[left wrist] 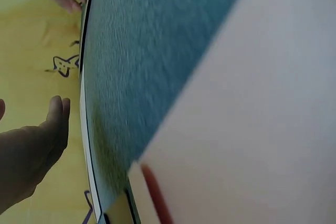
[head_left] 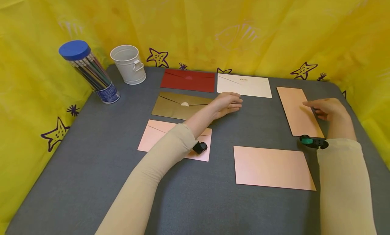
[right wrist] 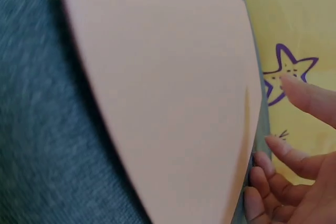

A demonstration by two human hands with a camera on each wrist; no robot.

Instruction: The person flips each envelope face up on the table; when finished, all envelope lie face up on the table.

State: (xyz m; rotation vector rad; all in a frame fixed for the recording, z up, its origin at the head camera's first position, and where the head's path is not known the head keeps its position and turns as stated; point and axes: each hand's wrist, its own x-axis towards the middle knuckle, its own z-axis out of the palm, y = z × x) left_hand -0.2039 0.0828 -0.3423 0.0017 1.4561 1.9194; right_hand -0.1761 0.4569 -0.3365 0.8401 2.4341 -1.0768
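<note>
My left hand [head_left: 226, 104] hovers with straight fingers between the gold envelope [head_left: 170, 107] and the white envelope [head_left: 253, 87], holding nothing. Its forearm crosses the gold envelope and a pink envelope [head_left: 154, 137] with its flap up. At the right, a plain pink envelope [head_left: 294, 110] lies lengthwise away from me. My right hand [head_left: 329, 108] is at its right edge, thumb extended over it and the other fingers loosely bent, as the right wrist view shows. Another plain pink envelope [head_left: 271, 167] lies crosswise nearer to me. The red envelope [head_left: 187, 81] sits at the back.
A pencil tub [head_left: 91, 71] with a blue lid and a white metal bucket [head_left: 128, 64] stand at the back left of the grey table [head_left: 76, 167]. A yellow cloth [head_left: 195, 28] with drawn starfish hangs behind and along the sides.
</note>
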